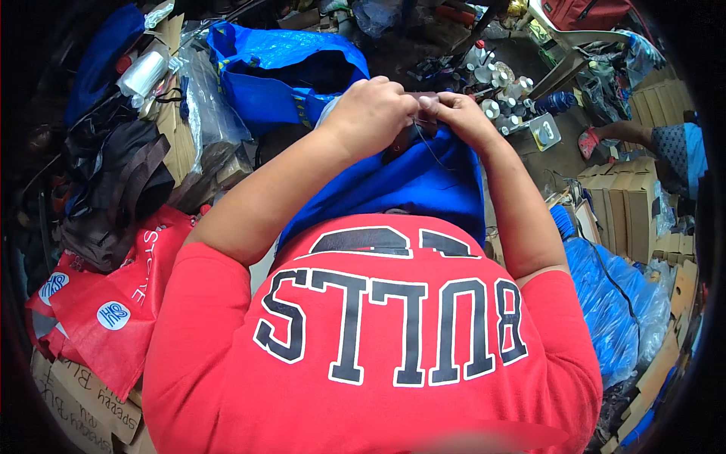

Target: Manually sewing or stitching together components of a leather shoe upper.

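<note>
Both my hands are raised together over the blue cloth on my lap. My right hand pinches a small dark brown piece, perhaps leather, between thumb and fingers. Fingers curled, my left hand closes right beside it, its fingertips meeting the piece's edge. Whatever sits inside that left grip is hidden. A thin dark thread trails down from between the hands over the cloth. Below the hands, part of another dark brown thing shows, too covered to name.
A large open blue bag stands just ahead. Several bottles cluster at the far right. Stacked cardboard and a blue plastic-wrapped bundle lie right; a red bag and dark bags lie left. Another person's arm reaches in at right.
</note>
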A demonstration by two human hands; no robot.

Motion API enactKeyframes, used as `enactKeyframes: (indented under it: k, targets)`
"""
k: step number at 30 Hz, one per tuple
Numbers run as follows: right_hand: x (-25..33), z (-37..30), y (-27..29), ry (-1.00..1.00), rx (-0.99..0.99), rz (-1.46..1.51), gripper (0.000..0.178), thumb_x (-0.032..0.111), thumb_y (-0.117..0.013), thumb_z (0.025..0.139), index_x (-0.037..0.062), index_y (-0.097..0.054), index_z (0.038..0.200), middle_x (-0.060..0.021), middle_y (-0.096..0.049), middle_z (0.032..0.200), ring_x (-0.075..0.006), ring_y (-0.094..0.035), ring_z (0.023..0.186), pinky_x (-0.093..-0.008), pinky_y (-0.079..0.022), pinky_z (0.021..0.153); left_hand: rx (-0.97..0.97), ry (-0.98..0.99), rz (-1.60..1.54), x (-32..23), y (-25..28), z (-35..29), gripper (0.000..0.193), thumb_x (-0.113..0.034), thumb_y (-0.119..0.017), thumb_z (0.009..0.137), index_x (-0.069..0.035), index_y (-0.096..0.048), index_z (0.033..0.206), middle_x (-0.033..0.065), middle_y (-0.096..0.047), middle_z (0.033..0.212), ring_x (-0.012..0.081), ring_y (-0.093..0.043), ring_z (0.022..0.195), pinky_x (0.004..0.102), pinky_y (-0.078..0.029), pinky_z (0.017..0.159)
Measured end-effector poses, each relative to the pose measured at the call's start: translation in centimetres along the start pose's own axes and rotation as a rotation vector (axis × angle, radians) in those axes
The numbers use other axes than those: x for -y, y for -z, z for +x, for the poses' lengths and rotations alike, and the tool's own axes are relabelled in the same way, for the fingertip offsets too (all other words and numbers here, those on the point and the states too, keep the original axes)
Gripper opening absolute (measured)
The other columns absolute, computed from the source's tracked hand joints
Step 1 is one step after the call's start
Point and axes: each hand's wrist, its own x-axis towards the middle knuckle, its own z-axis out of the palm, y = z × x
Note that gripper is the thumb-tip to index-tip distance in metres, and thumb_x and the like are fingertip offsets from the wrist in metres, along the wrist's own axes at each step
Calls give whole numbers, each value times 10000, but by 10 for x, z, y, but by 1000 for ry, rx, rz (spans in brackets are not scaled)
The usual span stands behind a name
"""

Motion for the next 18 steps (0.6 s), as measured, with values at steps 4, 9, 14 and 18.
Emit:
enactKeyframes:
  k: [4,9,14,18]
  targets:
    - [-3,1,-7,-28,78,145,362,313,-669,857,7,-661,1051,-19,-660,914,-71,-571,808,-238,-462,753,93,-106,257,-3,-2,3,137,-115,-591,773,-88,-613,905,63,-590,826,227,-580,853,350,-454,739]
    - [-2,-12,-9,-10,112,114,312,248,-657,867,-8,-660,1045,-17,-664,884,-66,-573,762,-237,-476,719,268,-173,270,-4,17,-4,149,-93,-554,775,-78,-564,922,84,-581,883,240,-569,890,354,-440,763]
    - [-29,-25,18,-61,16,35,310,261,-665,848,-21,-674,977,-18,-656,816,-74,-556,713,-238,-459,679,326,-38,205,55,62,-52,35,-62,-559,762,-41,-585,751,136,-584,760,316,-588,814,404,-485,708]
    - [-10,-21,-2,-56,24,-48,311,311,-645,873,13,-674,956,30,-618,800,-45,-509,710,-224,-426,670,-47,431,-461,53,99,-53,57,-68,-599,854,-29,-625,821,71,-652,844,177,-631,785,305,-487,692]
